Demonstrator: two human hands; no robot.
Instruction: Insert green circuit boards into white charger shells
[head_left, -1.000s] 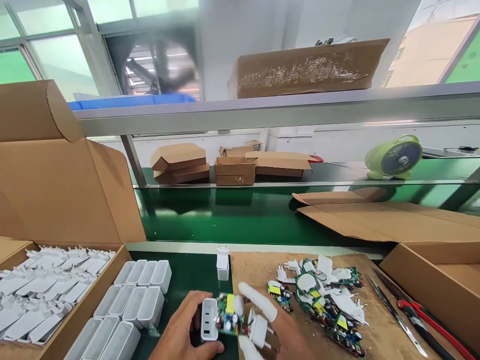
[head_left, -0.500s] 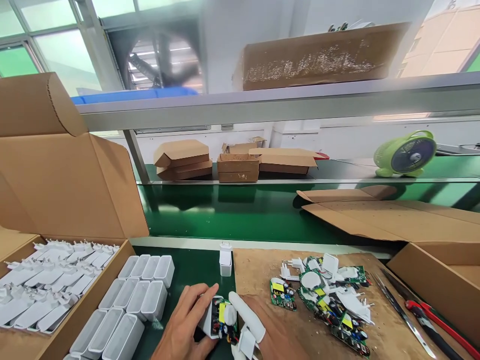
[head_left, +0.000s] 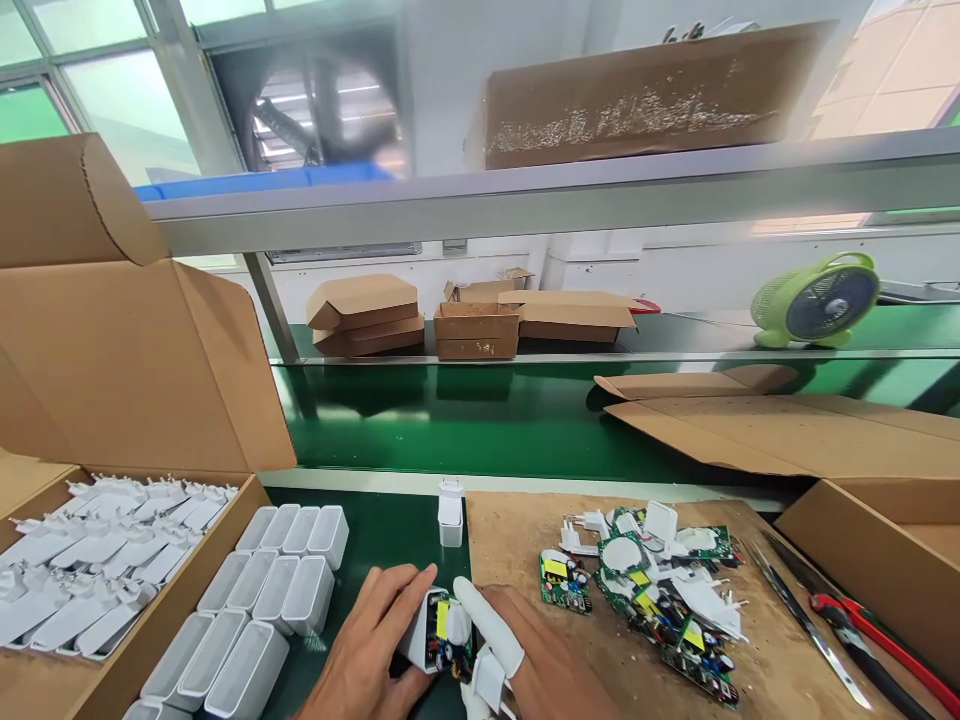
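At the lower centre of the frame, your left hand (head_left: 371,645) clasps the white rectangular plastic casing (head_left: 417,638) as your right hand (head_left: 541,655) grips the component-covered circuit board (head_left: 451,630) at its opening, seemingly to align them.

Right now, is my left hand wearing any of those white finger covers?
No, the left hand is bare, while white finger covers sit on the right hand.

Electronics assembly workshop: heaped circuit boards (head_left: 649,600), rows of white plastic housings (head_left: 250,582), open carton (head_left: 184,585) of plug parts (head_left: 120,555), green counter (head_left: 382,530), big exhaust fan (head_left: 322,110).
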